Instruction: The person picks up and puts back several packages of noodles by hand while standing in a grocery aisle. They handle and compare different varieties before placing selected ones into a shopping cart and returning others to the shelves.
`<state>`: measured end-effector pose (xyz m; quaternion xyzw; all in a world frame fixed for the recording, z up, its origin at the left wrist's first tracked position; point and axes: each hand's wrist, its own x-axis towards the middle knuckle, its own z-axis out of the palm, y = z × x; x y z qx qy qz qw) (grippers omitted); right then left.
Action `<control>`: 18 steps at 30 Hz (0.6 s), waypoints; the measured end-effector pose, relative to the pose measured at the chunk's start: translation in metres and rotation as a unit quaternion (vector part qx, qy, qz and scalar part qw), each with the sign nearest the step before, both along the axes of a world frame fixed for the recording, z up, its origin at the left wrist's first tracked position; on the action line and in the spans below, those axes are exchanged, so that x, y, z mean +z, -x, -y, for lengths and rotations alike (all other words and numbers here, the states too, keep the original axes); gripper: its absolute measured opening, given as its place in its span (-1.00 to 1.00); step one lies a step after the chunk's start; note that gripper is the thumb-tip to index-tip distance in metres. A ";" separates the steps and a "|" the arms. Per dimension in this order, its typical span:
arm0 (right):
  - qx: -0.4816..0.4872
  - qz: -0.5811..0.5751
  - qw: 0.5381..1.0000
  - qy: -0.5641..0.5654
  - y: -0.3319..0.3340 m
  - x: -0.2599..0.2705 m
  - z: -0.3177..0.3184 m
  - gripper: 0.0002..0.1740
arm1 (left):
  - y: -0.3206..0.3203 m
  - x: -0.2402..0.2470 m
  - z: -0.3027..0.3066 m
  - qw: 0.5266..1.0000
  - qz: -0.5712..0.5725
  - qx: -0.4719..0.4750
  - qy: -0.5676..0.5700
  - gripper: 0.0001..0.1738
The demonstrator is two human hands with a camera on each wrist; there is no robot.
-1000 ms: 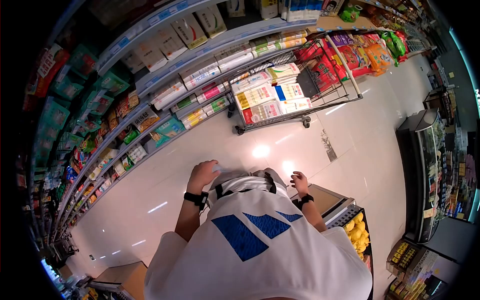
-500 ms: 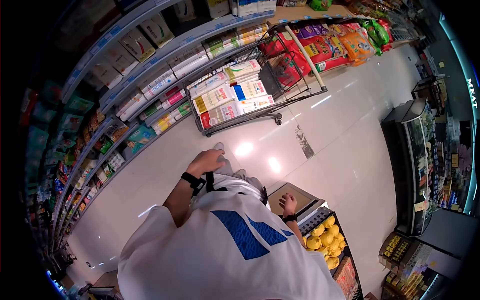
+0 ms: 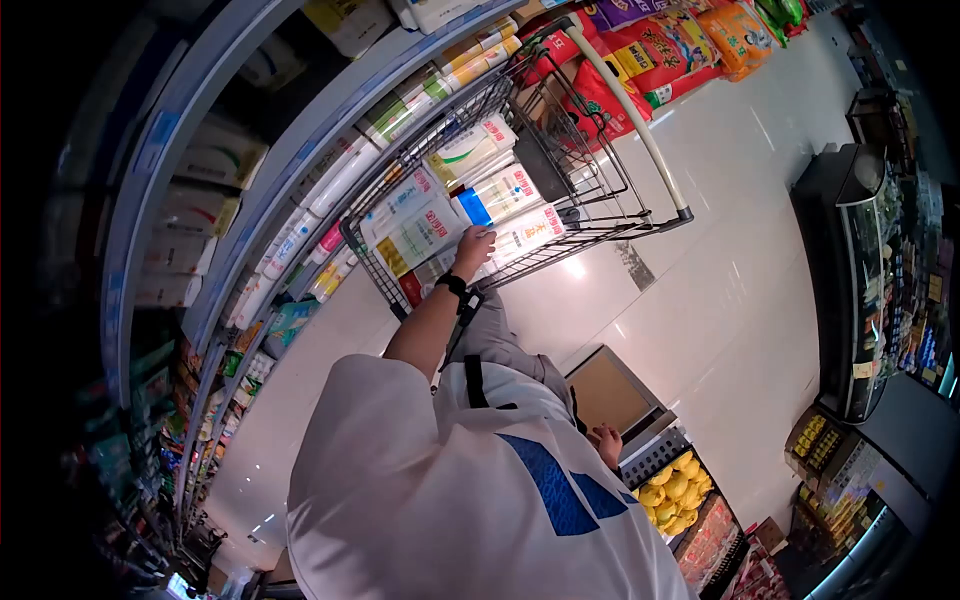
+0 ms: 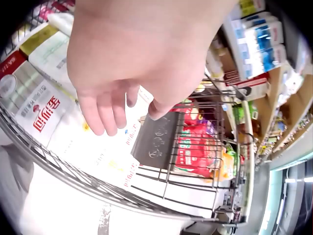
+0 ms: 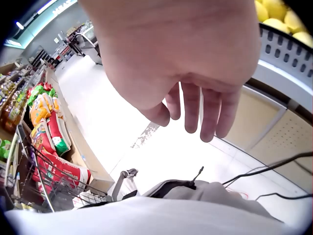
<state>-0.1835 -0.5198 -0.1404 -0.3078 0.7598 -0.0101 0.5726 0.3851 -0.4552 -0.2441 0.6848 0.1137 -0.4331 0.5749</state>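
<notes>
My left hand (image 3: 475, 252) reaches over a wire shopping cart (image 3: 630, 105) that carries several white packages (image 3: 530, 232) with red lettering. One pack (image 3: 505, 195) among them has a blue patch. In the left wrist view the left hand (image 4: 137, 54) has loosely extended fingers that overlap the packages, with nothing gripped. My right hand (image 3: 606, 443) hangs low at my side, by a display stand with yellow fruit (image 3: 677, 492). Loose, slightly bent fingers show on the right hand (image 5: 181, 58) in the right wrist view, and it holds nothing.
Shelves (image 3: 215, 225) of packaged goods run along the left, close beside the cart. Red and orange bags (image 3: 660, 55) are piled behind the cart handle. A dark glass display case (image 3: 850, 280) stands at the right. Black cables (image 5: 274, 166) hang near the right hand.
My body has come closer to the cart. The left hand has moved forward from beside my waist to over the packages. The right hand has stayed low, beside the fruit stand.
</notes>
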 end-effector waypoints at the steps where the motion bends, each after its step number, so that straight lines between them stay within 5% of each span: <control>1: 0.007 -0.023 1.000 -0.015 -0.015 0.014 0.005 -0.72 | -0.008 -0.049 0.006 0.998 0.034 -0.033 -0.050 -0.37; 3: 0.008 -0.017 0.999 -0.028 -0.035 0.025 0.008 -0.71 | -0.013 -0.100 0.014 0.964 0.156 -0.172 -0.129 -0.36; 6: 0.038 0.009 0.999 -0.001 -0.069 0.049 0.015 -0.70 | -0.014 -0.127 0.024 0.922 0.192 -0.288 -0.174 -0.27; 14: 0.065 -0.140 0.987 -0.054 -0.090 0.090 -0.007 -0.64 | -0.013 -0.118 0.044 0.844 0.281 -0.371 -0.265 -0.16; 18: 0.080 -0.135 0.985 -0.071 -0.103 0.095 0.005 -0.62 | -0.033 -0.113 0.050 0.845 0.176 -0.443 -0.241 -0.10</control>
